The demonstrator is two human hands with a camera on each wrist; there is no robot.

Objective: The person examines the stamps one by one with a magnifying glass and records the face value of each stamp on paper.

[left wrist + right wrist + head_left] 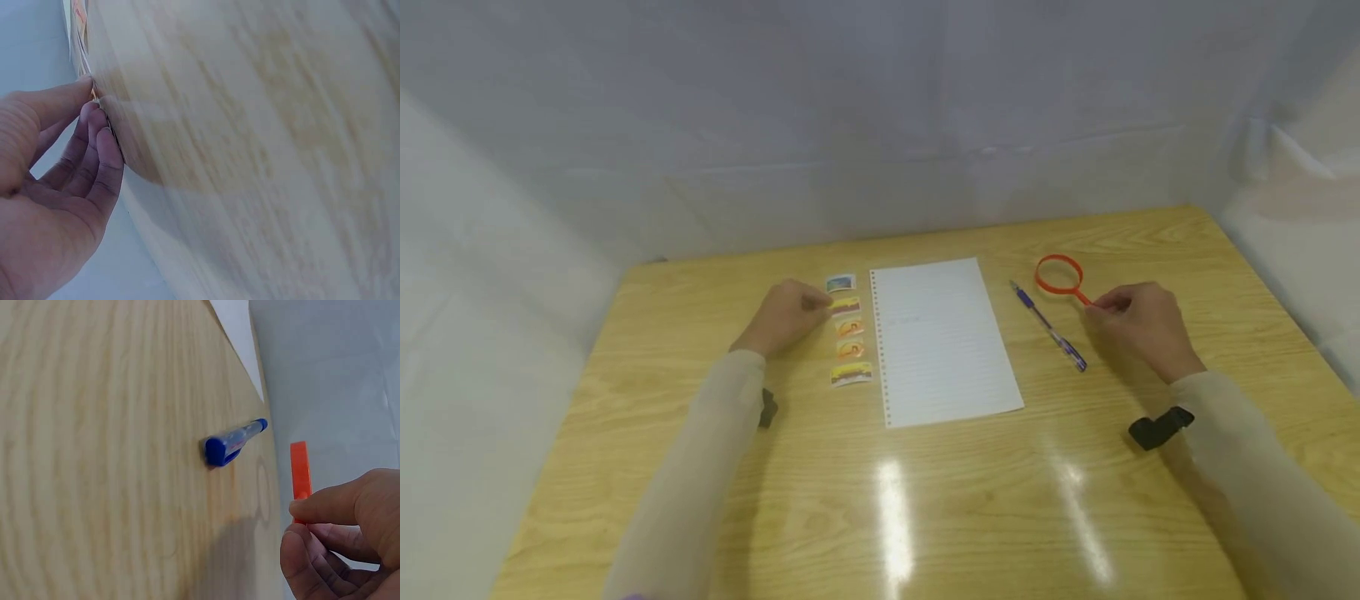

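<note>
R hand [1138,323] pinches red round plastic magnifier [1074,292] by handle; L hand [785,317] at sm. yellow-maroon rect. sticker [846,306], can't tell if gripped.

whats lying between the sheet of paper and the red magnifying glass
A blue pen lies between the sheet of paper and the red magnifying glass, as the head view shows.

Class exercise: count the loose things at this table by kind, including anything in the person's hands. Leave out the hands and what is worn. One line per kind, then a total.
Small stamp-like pieces: 5
Sheet of paper: 1
Pen: 1
Red magnifying glass: 1
Total: 8
</note>
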